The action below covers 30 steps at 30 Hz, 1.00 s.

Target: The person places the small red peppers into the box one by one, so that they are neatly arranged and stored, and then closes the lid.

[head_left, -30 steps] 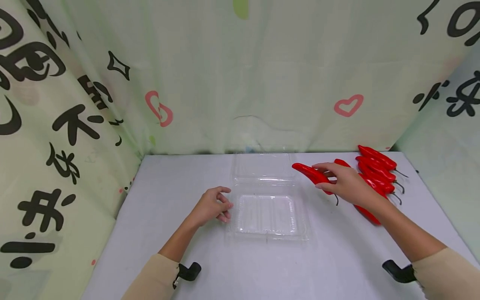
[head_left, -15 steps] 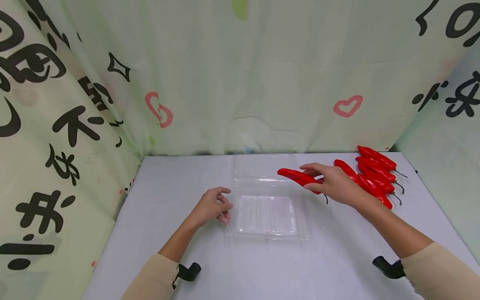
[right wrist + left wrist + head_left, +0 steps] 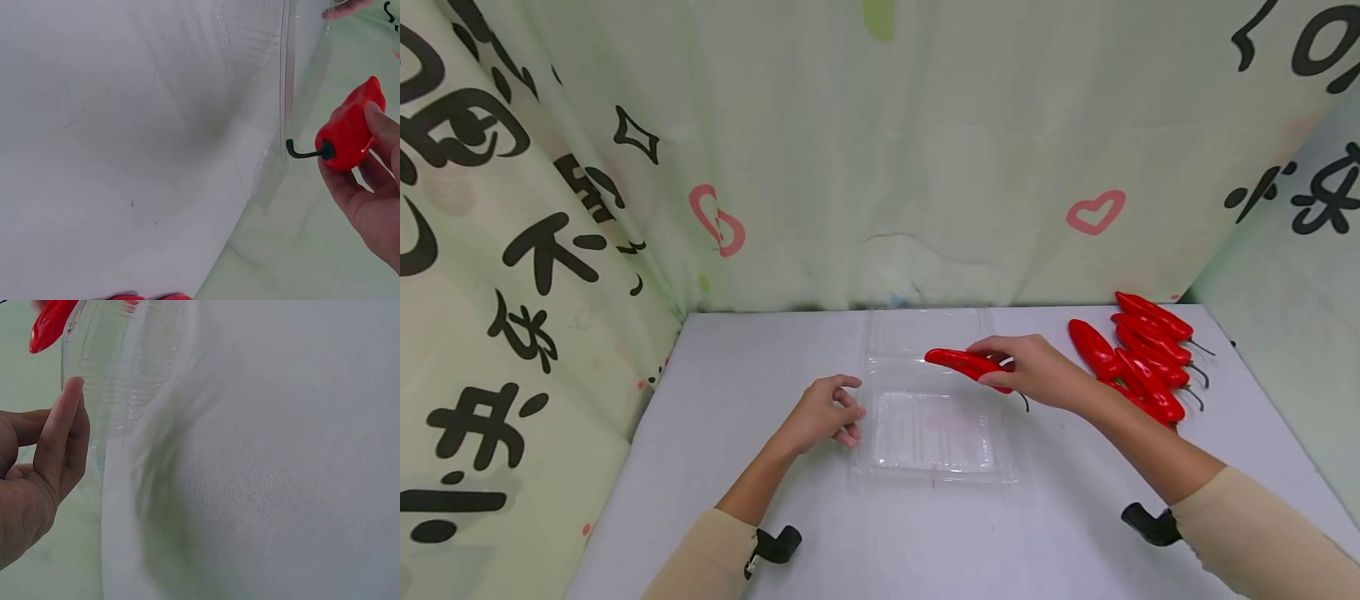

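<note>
My right hand [image 3: 1033, 367] pinches a red chili pepper [image 3: 961, 362] between thumb and fingers, above the right part of a clear plastic clamshell box [image 3: 934, 429]. In the right wrist view the pepper [image 3: 353, 128] points its dark green curved stem toward the box wall. The box lies with its lid [image 3: 928, 333] folded back toward the curtain. Beside the box's left edge is my left hand [image 3: 827, 412], fingers loosely bent with nothing between them. The left wrist view has its fingertips [image 3: 74, 387] right at the box rim.
Several more red peppers [image 3: 1142, 387] lie grouped at the back right of the white table [image 3: 737, 358]. A printed curtain [image 3: 970, 167] hangs behind the table and along its sides.
My right hand has carried the pepper leftward from beside the pepper group to over the box. My left hand has stayed at the box's left edge.
</note>
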### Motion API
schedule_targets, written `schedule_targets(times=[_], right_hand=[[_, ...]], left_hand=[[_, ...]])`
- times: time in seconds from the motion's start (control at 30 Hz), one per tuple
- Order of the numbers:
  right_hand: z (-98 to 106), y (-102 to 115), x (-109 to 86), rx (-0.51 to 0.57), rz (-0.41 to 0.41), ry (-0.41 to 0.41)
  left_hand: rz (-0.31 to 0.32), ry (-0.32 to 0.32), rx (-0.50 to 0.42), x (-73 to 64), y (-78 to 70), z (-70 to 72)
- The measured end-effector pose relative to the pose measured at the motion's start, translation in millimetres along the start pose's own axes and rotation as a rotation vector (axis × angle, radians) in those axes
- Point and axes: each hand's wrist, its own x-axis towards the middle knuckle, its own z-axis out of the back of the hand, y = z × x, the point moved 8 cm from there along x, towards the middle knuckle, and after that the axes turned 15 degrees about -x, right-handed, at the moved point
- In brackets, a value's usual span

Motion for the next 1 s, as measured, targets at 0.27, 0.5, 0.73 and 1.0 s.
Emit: schedule_targets(times=[0.27, 0.5, 0.73, 1.0], right_hand=[[-12.0, 12.3, 15.6, -0.014, 0.027, 0.015], [-20.0, 24.6, 23.4, -0.044, 0.049, 0.020], [-26.1, 38.0, 27.3, -0.109, 0.120, 0.007], [-40.0, 45.0, 28.4, -0.150, 0.158, 0.013]], left_hand=[[-0.003, -0.006, 0.012, -0.9, -1.3, 0.6], [0.005, -0.014, 0.036, 0.9, -0.3, 0.7], [0.014, -0.015, 0.027, 0.7, 0.3, 1.1], [0.025, -0.023, 0.057, 0.1, -0.4, 1.3]])
